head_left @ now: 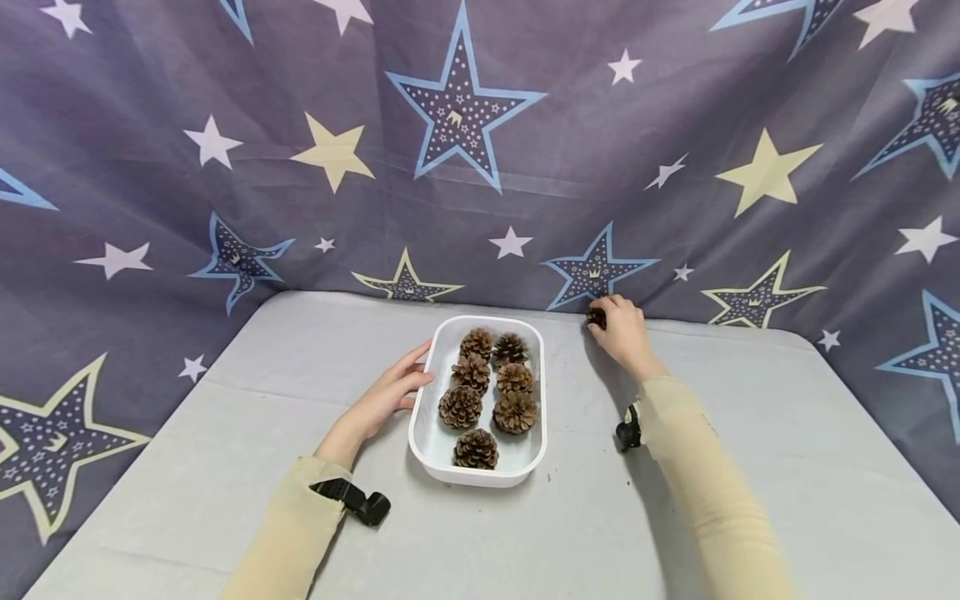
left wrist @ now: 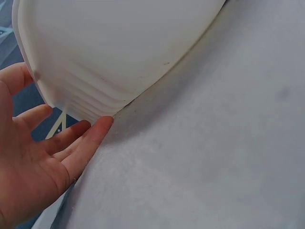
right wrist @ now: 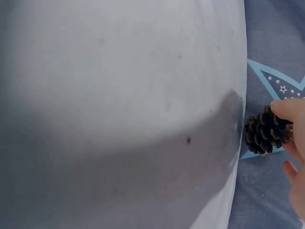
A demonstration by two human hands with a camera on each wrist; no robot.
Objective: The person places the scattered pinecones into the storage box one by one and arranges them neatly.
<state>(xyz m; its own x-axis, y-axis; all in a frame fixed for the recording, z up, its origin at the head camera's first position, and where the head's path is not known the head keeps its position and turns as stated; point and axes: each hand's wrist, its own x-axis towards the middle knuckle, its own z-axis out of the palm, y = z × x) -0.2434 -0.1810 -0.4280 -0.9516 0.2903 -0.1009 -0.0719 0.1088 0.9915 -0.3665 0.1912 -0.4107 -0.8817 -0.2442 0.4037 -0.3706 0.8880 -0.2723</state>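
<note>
My right hand point(head_left: 624, 333) pinches a dark brown pine cone point(right wrist: 266, 131) between thumb and fingers at the back edge of the table, right of the container. In the head view the fingers hide part of that cone. A white rectangular container point(head_left: 427, 457) with rounded corners stands in the middle, holding several brown pine cones point(head_left: 476, 450) in two rough columns. Along its left side rests my left hand point(head_left: 386, 397), fingers spread and mostly straight. The left wrist view shows the fingertips point(left wrist: 107, 121) touching the outer wall near its bottom edge.
A pale grey cloth point(head_left: 570, 533) covers the table, with small dark crumbs right of the container. Behind the back edge hangs a grey-purple curtain point(head_left: 555, 208) printed with stars. Black wrist cameras are strapped over both beige sleeves point(head_left: 281, 517).
</note>
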